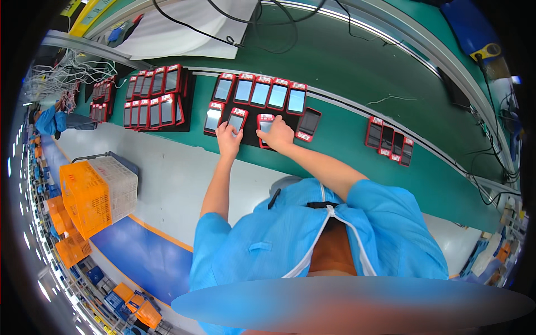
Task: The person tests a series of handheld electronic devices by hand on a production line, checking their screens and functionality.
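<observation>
My left hand point(228, 139) grips the lower end of a red-framed handheld device point(238, 115), its fingers along the edge and over the lower screen. Just to the right, my right hand point(281, 134) is closed over another red handheld device point(264, 123), thumb at its left side and fingers at its upper right. Both devices are on a black mat point(254, 114). Behind them stands a row of similar devices with lit screens point(261, 92). One more lit device point(213, 118) is left of my left hand. A dark-screened device point(308, 124) lies tilted right of my right hand.
The green workbench point(340, 125) carries two rows of red devices point(151, 97) at left and several dark ones point(389, 140) at right. Tangled white cables point(67, 75) hang far left. Orange crates point(86, 195) stand on the floor; a person in blue point(51, 120) is beyond.
</observation>
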Available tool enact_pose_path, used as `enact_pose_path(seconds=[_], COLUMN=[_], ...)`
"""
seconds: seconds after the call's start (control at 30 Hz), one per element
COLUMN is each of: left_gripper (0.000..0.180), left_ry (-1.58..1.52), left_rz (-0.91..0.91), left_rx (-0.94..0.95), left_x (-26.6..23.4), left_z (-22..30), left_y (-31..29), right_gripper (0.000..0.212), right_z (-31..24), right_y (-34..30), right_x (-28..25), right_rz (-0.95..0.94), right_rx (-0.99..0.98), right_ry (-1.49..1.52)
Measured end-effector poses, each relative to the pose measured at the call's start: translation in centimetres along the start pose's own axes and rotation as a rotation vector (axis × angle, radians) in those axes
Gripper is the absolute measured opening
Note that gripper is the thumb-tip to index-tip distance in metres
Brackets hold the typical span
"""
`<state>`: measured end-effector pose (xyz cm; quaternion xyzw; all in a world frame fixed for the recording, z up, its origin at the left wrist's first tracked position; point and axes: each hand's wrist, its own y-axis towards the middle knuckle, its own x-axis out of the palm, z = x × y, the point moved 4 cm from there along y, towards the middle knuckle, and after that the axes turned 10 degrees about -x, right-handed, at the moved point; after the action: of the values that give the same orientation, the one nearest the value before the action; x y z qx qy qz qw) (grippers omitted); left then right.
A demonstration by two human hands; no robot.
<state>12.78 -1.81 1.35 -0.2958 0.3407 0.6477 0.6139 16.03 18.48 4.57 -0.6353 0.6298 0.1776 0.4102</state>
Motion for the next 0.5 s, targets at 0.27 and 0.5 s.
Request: enact_pose_path(seconds=[0.27,0.5], left_gripper=[0.014,0.025], left_ry=[0.04,-0.377], left_rz=[0.24,0.151], left_rx=[-0.015,0.008], left_x=[0.0,3.5], left_z=[1.0,12.7], left_y=[-0.5,-4.5], right_gripper=[0.052,0.024], right_z=[-2.8,7.3], right_y=[2.3,-2.1], right_x=[3.6,-4.1], right_rz=[0.105,0.17], right_rx=[-0.021,-0.218], right_ry=[0.012,0.339])
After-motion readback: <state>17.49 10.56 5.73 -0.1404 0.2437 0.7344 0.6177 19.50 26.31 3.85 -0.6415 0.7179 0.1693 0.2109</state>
